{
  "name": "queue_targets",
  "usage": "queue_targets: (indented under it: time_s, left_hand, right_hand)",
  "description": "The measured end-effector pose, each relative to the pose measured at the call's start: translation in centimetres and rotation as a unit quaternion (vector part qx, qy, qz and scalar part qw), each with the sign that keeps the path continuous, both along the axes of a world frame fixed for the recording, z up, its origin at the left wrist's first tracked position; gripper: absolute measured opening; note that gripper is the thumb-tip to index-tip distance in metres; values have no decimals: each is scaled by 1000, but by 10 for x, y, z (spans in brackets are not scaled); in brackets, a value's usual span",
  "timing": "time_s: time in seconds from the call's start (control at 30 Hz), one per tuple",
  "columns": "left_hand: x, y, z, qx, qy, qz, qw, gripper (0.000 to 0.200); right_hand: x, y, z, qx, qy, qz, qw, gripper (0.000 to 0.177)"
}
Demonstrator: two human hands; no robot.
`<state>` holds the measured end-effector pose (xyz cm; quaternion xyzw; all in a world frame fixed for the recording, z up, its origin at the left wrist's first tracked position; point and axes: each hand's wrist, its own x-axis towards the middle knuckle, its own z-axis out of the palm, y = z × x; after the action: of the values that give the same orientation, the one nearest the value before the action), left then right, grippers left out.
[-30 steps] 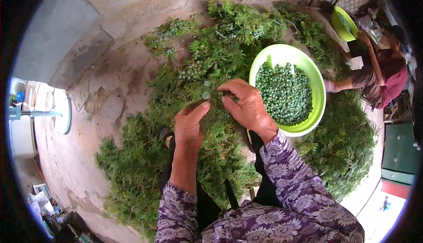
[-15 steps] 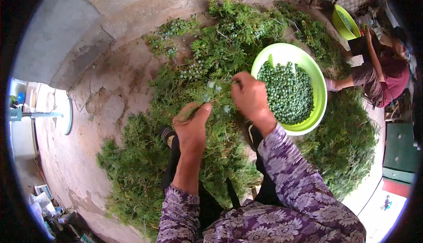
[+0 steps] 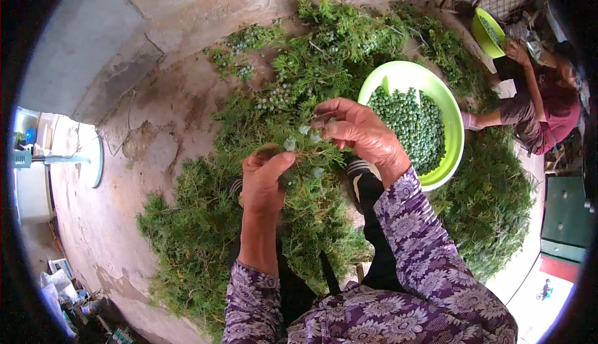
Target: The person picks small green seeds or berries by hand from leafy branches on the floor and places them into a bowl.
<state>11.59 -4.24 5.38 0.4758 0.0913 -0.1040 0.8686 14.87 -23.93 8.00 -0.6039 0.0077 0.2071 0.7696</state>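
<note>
My left hand (image 3: 265, 179) pinches a green sprig (image 3: 305, 152) that bears several pale blue-green berries (image 3: 289, 144). Thumb and fingers of my right hand (image 3: 364, 133) are bent at the berries on the sprig's upper end; whether a berry is between the fingertips is too small to tell. Just right of that hand stands a light green basin (image 3: 458, 138), holding a heap of round green berries (image 3: 408, 129). Cut leafy branches (image 3: 317, 219) lie on the ground beneath both hands.
More branches (image 3: 483, 200) lie right of the basin, others (image 3: 336, 38) toward the wall (image 3: 224, 7). At the upper right a seated person (image 3: 557, 116) has a hand at a second green basin (image 3: 488, 34). My shoes are among the branches.
My right hand has turned, its fingers reaching left to the berries on the sprig. My left hand has shifted slightly. The other person's hand has moved up to the second basin.
</note>
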Motion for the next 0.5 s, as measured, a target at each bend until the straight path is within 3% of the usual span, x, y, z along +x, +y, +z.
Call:
queue_targets:
  time_s: [0.1, 0.23, 0.5]
  left_hand:
    - [-4, 0, 6, -17, 26, -30, 999, 14]
    - [-3, -1, 13, -21, 24, -41, 999, 14]
    - [-1, -1, 0, 8, 28, -22, 999, 17]
  right_hand:
    - [-3, 4, 0, 17, -76, 74, 994, 58]
    - [-5, 6, -2, 22, -88, 113, 989, 54]
    - [-5, 9, 1, 22, -41, 71, 996, 27]
